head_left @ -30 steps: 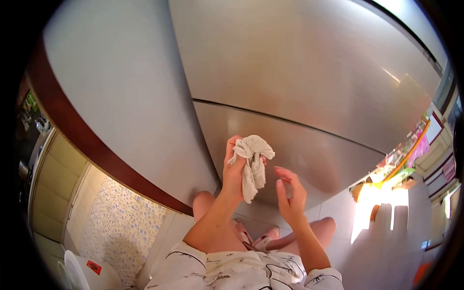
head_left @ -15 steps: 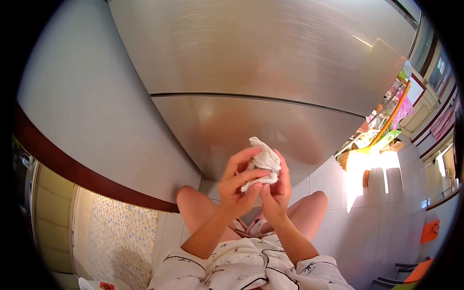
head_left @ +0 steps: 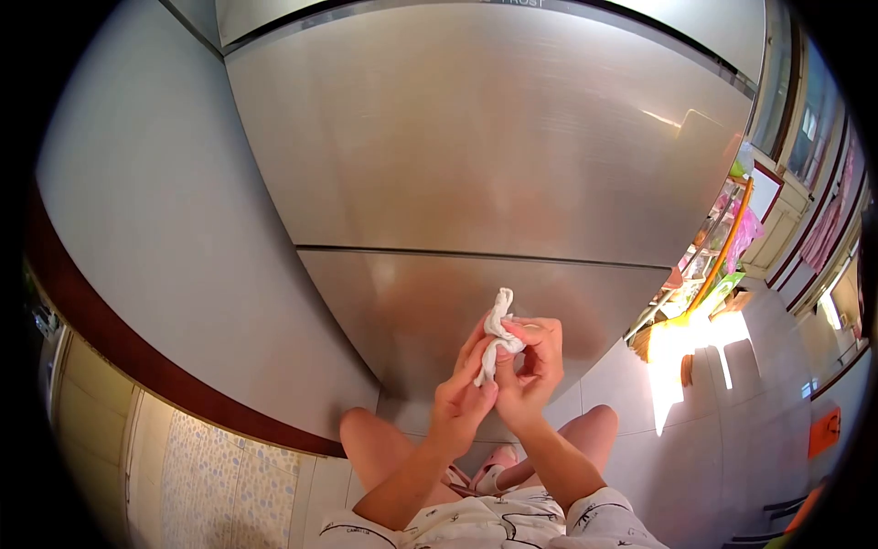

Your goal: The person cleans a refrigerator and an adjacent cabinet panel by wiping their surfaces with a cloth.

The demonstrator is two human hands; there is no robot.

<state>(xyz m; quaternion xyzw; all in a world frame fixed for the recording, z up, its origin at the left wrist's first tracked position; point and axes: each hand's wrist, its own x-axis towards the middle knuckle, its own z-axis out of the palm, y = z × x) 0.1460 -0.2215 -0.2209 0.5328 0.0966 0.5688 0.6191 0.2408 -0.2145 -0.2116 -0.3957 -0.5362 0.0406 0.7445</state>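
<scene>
A crumpled white cloth (head_left: 499,331) is bunched between my two hands, in front of the lower door of a brushed-metal fridge (head_left: 494,156). My left hand (head_left: 465,389) grips the cloth from the left, its fingers partly behind it. From the right, my right hand (head_left: 533,366) pinches the cloth with thumb and fingers. One end of the cloth sticks up above the fingers; part of it is hidden in the grip. Both hands are apart from the fridge door, over my bent knees.
A grey panel (head_left: 174,220) with a dark red edge stands close on the left. To the right are a broom (head_left: 677,334), a rack with a pink bag (head_left: 747,229), and sunlit floor tiles. An orange object (head_left: 824,433) is at the far right.
The cloth has gone from a wide bundle to a narrower, twisted shape, and my fingers have shifted on it. My view has tilted up, showing more of the fridge's upper part.
</scene>
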